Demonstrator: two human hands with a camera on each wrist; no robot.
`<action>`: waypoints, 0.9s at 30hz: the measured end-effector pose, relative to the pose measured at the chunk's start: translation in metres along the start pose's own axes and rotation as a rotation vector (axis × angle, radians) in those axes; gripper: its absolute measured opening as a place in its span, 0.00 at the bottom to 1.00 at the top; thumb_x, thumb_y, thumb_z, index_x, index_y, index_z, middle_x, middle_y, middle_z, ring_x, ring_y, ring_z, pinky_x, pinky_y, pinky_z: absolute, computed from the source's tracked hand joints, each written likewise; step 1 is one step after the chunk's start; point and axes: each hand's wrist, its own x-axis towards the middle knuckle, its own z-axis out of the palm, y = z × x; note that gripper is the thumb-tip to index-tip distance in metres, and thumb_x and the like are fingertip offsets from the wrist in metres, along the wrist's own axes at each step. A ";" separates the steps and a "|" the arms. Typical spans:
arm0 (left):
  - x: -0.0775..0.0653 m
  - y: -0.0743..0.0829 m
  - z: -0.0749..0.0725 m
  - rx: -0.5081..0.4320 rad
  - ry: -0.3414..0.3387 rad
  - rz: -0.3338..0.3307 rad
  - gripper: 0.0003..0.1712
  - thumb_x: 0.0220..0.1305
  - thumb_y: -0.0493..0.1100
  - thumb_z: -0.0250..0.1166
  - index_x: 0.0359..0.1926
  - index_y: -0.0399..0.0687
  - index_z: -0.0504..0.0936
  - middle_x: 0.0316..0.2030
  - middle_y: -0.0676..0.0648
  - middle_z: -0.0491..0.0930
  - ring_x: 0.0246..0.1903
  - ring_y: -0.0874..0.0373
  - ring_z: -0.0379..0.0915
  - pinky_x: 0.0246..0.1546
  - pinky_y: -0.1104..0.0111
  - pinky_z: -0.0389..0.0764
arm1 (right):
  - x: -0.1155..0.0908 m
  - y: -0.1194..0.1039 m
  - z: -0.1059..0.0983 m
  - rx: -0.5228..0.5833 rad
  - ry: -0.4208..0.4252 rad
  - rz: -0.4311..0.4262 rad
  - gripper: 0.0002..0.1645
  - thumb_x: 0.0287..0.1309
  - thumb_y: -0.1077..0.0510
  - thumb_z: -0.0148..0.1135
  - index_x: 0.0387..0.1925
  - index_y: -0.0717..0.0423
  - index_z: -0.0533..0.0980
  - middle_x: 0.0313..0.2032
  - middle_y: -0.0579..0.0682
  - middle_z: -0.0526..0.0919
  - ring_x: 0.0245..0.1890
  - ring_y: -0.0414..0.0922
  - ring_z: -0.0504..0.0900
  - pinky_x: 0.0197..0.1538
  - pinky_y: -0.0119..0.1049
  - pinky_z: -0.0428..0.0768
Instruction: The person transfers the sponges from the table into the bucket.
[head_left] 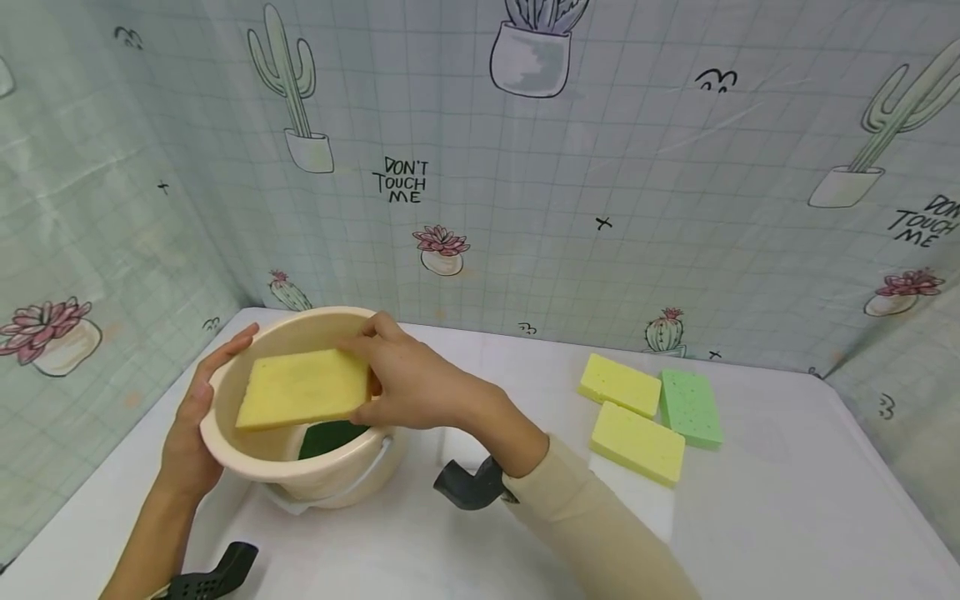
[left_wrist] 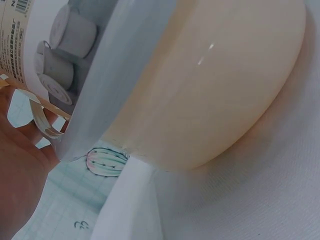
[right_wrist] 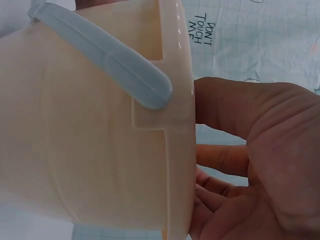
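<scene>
A cream bucket [head_left: 352,471] stands tilted on the table, its mouth toward me. At its left rim my left hand [head_left: 191,429] holds it, the fingers along the outer side. In the left wrist view, that hand [left_wrist: 22,170] is beside the labelled wall. My right hand [head_left: 420,379] pinches a yellow sponge [head_left: 300,387] by its right end, over the bucket's mouth. Below the sponge, a dark green piece [head_left: 330,437] shows inside the bucket. The right wrist view has the bucket's rim [right_wrist: 179,170] in front of my right hand [right_wrist: 250,160], hiding the fingertips and sponge.
To the right lie two yellow sponges [head_left: 637,442] and a light green sponge [head_left: 690,408], close together on the white table [head_left: 780,500]. A pale blue handle [right_wrist: 105,55] hangs on the bucket. A cactus-print curtain [head_left: 480,167] stands behind the table.
</scene>
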 end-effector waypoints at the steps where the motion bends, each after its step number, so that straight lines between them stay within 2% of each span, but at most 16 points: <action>1: 0.000 0.000 0.000 -0.001 -0.001 0.000 0.30 0.71 0.45 0.36 0.71 0.39 0.54 0.72 0.44 0.48 0.69 0.51 0.44 0.59 0.75 0.65 | 0.000 0.000 0.000 0.008 -0.002 -0.003 0.43 0.49 0.60 0.71 0.66 0.60 0.64 0.57 0.50 0.61 0.36 0.36 0.73 0.39 0.19 0.72; 10: 0.000 0.000 0.001 0.006 0.004 -0.005 0.31 0.70 0.45 0.37 0.71 0.40 0.55 0.72 0.45 0.48 0.69 0.52 0.45 0.59 0.75 0.65 | 0.005 -0.001 0.005 0.006 -0.014 -0.017 0.43 0.50 0.59 0.72 0.67 0.59 0.64 0.57 0.50 0.61 0.37 0.35 0.73 0.41 0.18 0.71; 18: 0.001 0.000 0.000 0.001 0.007 -0.005 0.31 0.70 0.45 0.37 0.71 0.40 0.55 0.72 0.45 0.48 0.68 0.54 0.47 0.59 0.74 0.65 | 0.008 -0.003 0.005 -0.048 -0.008 0.010 0.45 0.50 0.55 0.73 0.68 0.54 0.63 0.62 0.52 0.61 0.49 0.37 0.67 0.48 0.19 0.66; 27: 0.000 0.000 0.001 -0.001 -0.007 0.004 0.31 0.70 0.45 0.36 0.71 0.39 0.54 0.72 0.44 0.48 0.69 0.53 0.46 0.59 0.74 0.65 | 0.007 -0.002 0.007 -0.027 -0.003 0.007 0.46 0.49 0.56 0.74 0.68 0.53 0.63 0.62 0.52 0.61 0.50 0.37 0.66 0.49 0.20 0.66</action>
